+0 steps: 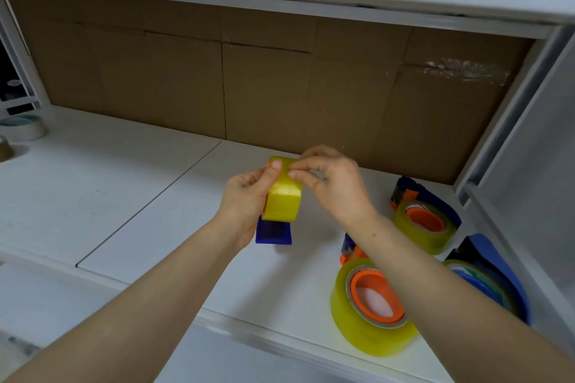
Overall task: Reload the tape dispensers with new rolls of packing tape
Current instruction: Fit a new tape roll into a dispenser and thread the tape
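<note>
Above white shelf [130,211], hands pinching glossy yellow tape roll [284,196]

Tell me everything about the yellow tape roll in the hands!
The yellow tape roll is shiny, see-through packing tape, seen edge-on and held up above the white table. It sits in a blue dispenser, whose flat end pokes out underneath. A bit of orange shows at the roll's top left. The left hand grips it from the side with the thumb on top, and the right hand pinches its top edge.
</note>
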The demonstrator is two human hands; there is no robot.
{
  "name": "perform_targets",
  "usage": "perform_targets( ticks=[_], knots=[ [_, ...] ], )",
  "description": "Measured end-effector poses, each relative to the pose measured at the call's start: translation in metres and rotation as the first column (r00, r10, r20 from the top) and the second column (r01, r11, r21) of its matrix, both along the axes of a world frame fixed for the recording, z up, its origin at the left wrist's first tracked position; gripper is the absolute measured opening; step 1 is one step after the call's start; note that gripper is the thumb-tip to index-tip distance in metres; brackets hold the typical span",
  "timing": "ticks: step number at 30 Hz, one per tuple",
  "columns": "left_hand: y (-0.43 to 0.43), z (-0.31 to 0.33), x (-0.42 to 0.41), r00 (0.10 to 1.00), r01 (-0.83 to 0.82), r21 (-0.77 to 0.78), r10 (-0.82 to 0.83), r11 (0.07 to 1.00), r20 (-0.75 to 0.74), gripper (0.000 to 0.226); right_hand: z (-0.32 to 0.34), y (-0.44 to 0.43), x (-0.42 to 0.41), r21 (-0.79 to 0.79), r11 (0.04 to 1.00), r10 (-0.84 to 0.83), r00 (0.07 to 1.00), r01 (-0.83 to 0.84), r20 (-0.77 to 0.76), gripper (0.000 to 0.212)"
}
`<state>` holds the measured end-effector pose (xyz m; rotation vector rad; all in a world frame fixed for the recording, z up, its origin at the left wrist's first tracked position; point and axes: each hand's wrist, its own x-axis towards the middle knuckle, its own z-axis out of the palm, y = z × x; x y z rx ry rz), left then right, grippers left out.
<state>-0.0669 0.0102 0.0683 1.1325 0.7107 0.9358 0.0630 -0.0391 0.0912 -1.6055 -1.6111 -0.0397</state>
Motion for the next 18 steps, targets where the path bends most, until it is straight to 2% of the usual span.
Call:
perform_targets(
  ticks=[3,5,7,10,14,18],
  knots=[
    [0.0007,0.0005,0.0016,1.0,0.008,0.012,-0.007,1.0,-0.018,0.026,0.0042,0.0001,-0.0004,-0.009,0.999,-0.029,0.982,0.032,0.187,0.019],
    [0.0017,0.0007,0.0012,0.999,0.046,0.01,-0.046,0.999,-0.013,0.021,0.0042,0.0007,-0.002,-0.023,0.996,-0.076,0.937,0.09,0.342,0.021],
    [0.0017,0.0003,0.0001,0.995,0.097,0.02,-0.097,0.995,-0.021,0.018,0.0033,0.0003,-0.0028,-0.031,0.992,-0.101,0.905,0.125,0.414,0.021],
    [0.0015,-0.0006,0.0,0.992,0.121,0.031,-0.119,0.992,-0.051,0.022,0.0027,-0.0002,-0.0013,-0.065,0.988,-0.105,0.919,0.139,0.381,0.022],
    [0.0029,0.0012,0.0032,0.994,0.074,0.027,-0.071,0.997,-0.085,0.025,0.0017,0.0008,0.003,-0.085,0.986,-0.114,0.947,0.146,0.299,0.022],
    [0.0045,0.0003,0.0058,0.994,0.041,0.023,-0.038,0.999,-0.101,0.042,0.0006,0.001,0.0038,-0.087,0.989,-0.098,0.969,0.12,0.226,0.022]
  ],
)
